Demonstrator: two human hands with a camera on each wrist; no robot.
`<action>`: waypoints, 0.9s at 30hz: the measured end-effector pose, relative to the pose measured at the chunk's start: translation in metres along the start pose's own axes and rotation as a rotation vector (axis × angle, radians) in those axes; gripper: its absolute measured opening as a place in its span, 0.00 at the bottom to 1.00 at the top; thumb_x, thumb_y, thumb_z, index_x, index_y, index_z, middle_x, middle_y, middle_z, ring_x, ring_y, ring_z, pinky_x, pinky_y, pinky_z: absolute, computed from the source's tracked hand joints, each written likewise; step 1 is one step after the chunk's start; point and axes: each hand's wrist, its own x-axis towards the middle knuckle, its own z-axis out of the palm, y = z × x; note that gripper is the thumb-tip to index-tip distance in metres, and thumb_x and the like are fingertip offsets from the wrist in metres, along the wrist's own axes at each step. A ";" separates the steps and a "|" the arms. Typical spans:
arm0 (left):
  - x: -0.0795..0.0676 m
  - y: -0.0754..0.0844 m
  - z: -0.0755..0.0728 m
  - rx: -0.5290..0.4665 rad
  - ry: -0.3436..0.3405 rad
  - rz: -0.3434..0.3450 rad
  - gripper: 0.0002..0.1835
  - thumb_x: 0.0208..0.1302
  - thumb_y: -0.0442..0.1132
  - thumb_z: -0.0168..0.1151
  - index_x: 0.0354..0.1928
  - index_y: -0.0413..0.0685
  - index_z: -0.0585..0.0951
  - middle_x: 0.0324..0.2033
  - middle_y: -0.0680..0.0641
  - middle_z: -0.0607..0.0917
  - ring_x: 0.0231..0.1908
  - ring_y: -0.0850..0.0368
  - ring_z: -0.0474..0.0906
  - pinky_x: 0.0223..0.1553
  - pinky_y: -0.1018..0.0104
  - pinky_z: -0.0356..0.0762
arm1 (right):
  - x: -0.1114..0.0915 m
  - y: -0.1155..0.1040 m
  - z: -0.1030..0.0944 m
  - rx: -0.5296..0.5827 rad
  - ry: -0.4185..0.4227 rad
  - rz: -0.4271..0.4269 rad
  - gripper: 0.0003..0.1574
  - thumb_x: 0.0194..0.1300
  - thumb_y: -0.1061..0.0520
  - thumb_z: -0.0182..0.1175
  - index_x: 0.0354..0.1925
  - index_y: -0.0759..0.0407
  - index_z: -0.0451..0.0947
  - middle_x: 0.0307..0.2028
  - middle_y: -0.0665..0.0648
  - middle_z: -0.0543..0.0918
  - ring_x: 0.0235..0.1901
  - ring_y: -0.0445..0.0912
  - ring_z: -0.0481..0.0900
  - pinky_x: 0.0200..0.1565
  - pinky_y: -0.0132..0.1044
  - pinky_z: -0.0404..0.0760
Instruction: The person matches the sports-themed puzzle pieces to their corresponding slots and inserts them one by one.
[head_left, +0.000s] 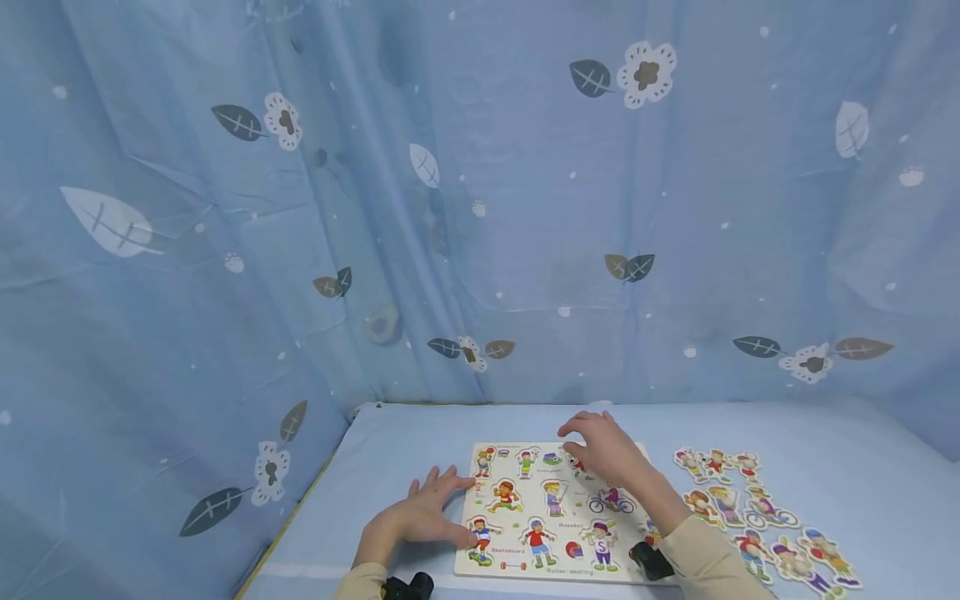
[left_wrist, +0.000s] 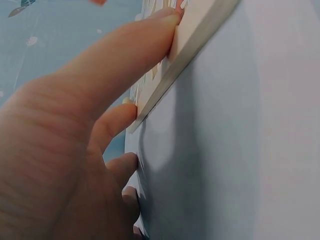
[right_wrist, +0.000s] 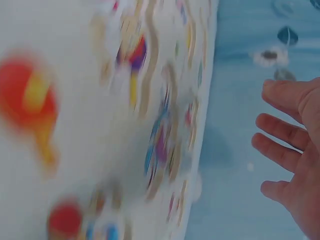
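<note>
A flat wooden puzzle board [head_left: 468, 568] printed with sports figures lies in front of me. My left hand [head_left: 423, 512] is at its left side, fingers spread. In the left wrist view the thumb [left_wrist: 125, 47] rests on the board's top near the edge, the index fingertip touches its side, and the other fingers reach down to the table. Above the board's far right part hovers my right hand [head_left: 611, 454], fingers apart and slightly bent, holding nothing. The right wrist view shows this hand [right_wrist: 300, 130] clear of the board [right_wrist: 85, 170], whose pictures are blurred.
Several loose figure pieces lie right of the board in rough rows, among them a cyclist [head_left: 765, 510] and a figure with a bat [head_left: 795, 560]. A pale blue cloth covers the table [head_left: 360, 475]. Behind it hangs a blue curtain [head_left: 525, 208] with leaves and flowers.
</note>
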 end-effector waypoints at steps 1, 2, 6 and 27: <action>0.000 0.000 0.000 0.000 -0.001 0.002 0.47 0.45 0.61 0.75 0.69 0.58 0.71 0.75 0.38 0.57 0.76 0.33 0.39 0.71 0.30 0.32 | -0.004 0.008 -0.004 -0.006 0.000 0.011 0.10 0.64 0.59 0.66 0.45 0.58 0.85 0.46 0.56 0.84 0.54 0.58 0.79 0.67 0.69 0.57; 0.000 0.000 0.000 0.000 -0.002 0.002 0.46 0.45 0.61 0.75 0.69 0.58 0.71 0.75 0.38 0.57 0.76 0.33 0.39 0.71 0.30 0.32 | -0.008 0.016 -0.009 -0.010 -0.004 0.023 0.10 0.65 0.60 0.65 0.45 0.58 0.85 0.46 0.57 0.84 0.54 0.59 0.79 0.67 0.70 0.57; 0.000 0.000 0.000 0.002 -0.011 -0.011 0.47 0.45 0.61 0.75 0.69 0.58 0.71 0.76 0.39 0.57 0.76 0.33 0.39 0.72 0.31 0.32 | -0.021 0.044 -0.024 -0.032 -0.009 0.068 0.11 0.66 0.60 0.64 0.46 0.59 0.84 0.47 0.59 0.84 0.54 0.61 0.79 0.65 0.73 0.57; -0.001 0.000 0.000 -0.013 -0.007 -0.011 0.47 0.46 0.61 0.75 0.70 0.59 0.70 0.76 0.37 0.55 0.76 0.33 0.38 0.72 0.31 0.31 | -0.073 0.121 -0.068 -0.049 -0.054 0.348 0.15 0.65 0.59 0.62 0.48 0.65 0.82 0.51 0.72 0.79 0.54 0.71 0.73 0.54 0.68 0.73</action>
